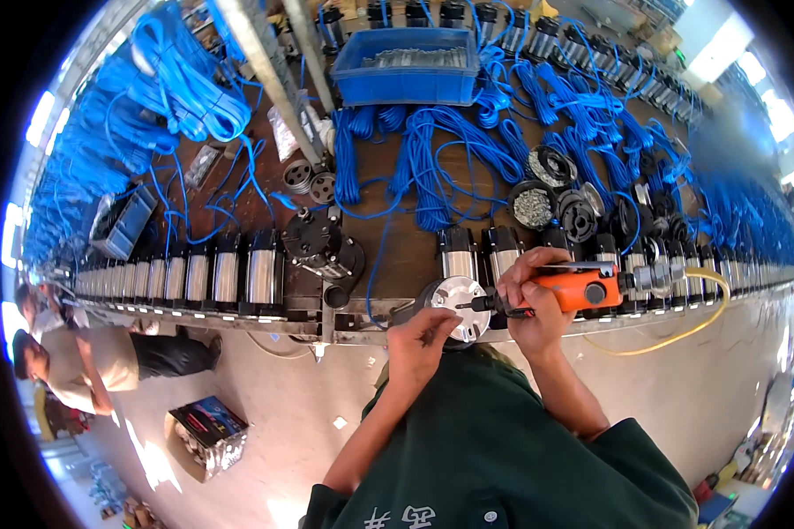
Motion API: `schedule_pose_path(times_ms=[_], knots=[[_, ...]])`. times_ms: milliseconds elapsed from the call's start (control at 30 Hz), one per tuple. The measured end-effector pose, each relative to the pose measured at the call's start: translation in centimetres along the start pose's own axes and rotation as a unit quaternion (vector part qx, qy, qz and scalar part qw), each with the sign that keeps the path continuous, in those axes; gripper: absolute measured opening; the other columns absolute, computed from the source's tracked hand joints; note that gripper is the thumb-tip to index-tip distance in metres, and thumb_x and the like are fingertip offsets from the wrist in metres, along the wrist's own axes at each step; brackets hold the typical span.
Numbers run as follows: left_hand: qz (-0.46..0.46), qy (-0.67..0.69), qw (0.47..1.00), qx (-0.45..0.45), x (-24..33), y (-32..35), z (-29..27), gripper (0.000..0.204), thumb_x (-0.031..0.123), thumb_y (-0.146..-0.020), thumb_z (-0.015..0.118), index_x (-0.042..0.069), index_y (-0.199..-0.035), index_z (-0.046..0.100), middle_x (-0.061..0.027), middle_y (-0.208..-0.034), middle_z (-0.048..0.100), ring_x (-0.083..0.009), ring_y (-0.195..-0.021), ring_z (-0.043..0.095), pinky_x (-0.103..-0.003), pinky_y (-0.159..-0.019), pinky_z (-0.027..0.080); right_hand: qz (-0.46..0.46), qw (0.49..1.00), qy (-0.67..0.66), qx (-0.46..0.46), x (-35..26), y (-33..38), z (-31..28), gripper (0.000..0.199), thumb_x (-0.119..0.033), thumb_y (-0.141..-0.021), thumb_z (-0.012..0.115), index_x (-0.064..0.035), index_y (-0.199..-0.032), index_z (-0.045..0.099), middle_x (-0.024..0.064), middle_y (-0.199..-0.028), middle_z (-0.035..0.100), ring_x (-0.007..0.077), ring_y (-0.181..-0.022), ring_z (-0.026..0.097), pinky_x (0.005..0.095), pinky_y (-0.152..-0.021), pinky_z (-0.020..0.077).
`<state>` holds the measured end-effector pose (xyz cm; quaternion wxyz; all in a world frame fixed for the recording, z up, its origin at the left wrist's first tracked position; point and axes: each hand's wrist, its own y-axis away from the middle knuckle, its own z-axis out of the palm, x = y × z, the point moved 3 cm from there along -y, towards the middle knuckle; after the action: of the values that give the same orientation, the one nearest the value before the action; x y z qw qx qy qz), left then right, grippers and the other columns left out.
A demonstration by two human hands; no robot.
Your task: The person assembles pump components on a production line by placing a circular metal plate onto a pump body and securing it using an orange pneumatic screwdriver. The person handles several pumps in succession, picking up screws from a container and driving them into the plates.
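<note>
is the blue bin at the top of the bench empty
No, the blue bin holds a layer of small silvery metal parts.

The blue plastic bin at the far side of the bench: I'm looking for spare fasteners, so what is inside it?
The blue plastic bin holds a layer of small silvery metal parts, too small to identify. Its front wall hides whatever lies lower down. Coils of blue cable lie on the bench in front.
</note>
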<state>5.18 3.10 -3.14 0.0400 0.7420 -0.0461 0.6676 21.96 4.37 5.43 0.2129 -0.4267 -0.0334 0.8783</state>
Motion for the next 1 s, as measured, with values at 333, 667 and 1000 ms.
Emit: schedule_pose_path(times_ms=[333, 667, 1000], knots=[[-0.047, 0.028, 0.998, -0.002, -0.1, 0.4, 0.5, 0.009, 0.0, -0.089, 0.066, -0.004, -0.098, 0.066, -0.007, -0.088, 0.072, -0.0103, -0.084, 0.067, -0.022, -0.073, 0.05, 0.08, 0.986, -0.131, 0.059, 1.7, 0.2, -3.6, 0.03, 0.005, -0.075, 0.048, -0.0027, -0.104, 0.051, 0.0104, -0.079, 0.053, 0.0165, -0.061, 0.051, 0.0357, -0.066, 0.0457], [-0.067, 0.061, 0.996, 0.006, -0.2, 0.4, 0.6, 0.008, -0.002, -0.09, 0.064, -0.005, -0.096, 0.066, -0.0091, -0.089, 0.072, -0.0117, -0.085, 0.067, -0.022, -0.078, 0.051, 0.09, 0.979, -0.154, 0.102, 2.4, 0.0, -4.8, 0.027, -0.001, -0.076, 0.053, -0.0004, -0.103, 0.053, 0.0114, -0.081, 0.055, 0.0167, -0.063, 0.052, 0.0359, -0.066, 0.0483], [-0.06, 0.04, 0.997, -0.014, -0.3, 0.3, 0.4, 0.012, 0.001, -0.091, 0.064, -0.008, -0.099, 0.063, -0.0144, -0.091, 0.072, -0.017, -0.087, 0.069, -0.025, -0.081, 0.052, 0.091, 0.976, -0.162, 0.111, 3.0, 0.0, -5.4, 0.027, -0.004, -0.077, 0.055, -0.0008, -0.103, 0.053, 0.0118, -0.086, 0.055, 0.016, -0.063, 0.052, 0.0356, -0.066, 0.0489]])
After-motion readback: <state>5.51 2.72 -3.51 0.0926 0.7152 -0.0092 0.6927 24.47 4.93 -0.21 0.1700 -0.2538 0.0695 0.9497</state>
